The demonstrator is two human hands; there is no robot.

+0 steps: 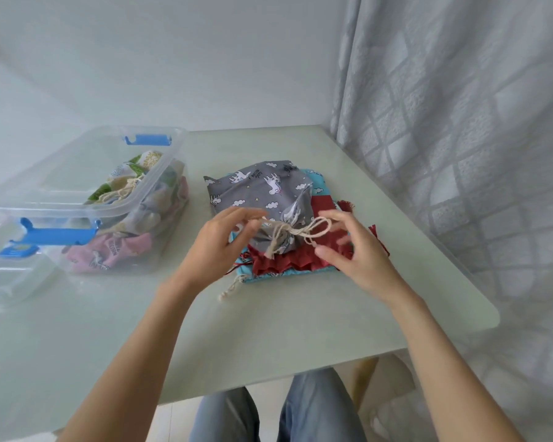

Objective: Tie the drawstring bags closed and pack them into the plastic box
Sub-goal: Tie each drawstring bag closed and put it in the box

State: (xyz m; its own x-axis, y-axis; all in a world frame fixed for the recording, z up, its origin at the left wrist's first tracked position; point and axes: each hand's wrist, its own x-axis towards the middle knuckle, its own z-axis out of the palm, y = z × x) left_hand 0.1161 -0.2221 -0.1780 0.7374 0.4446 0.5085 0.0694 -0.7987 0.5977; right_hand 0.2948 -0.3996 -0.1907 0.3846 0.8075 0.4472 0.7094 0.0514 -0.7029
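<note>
A grey unicorn-print drawstring bag (259, 191) lies on top of a red bag (284, 260) and a blue bag (316, 178) in the middle of the table. Its neck is gathered and a beige cord (304, 231) is looped round it. My left hand (217, 240) pinches the cord's left end. My right hand (348, 250) is just right of the cord loop, fingers spread and blurred. The clear plastic box (134, 199) with blue latches stands at the left, holding several tied bags.
The box lid (10, 275) lies at the front left, beside the box. A loose cord end (230, 290) of the blue bag trails toward me. A curtain (460, 122) hangs along the table's right edge. My knees show below the table's front edge.
</note>
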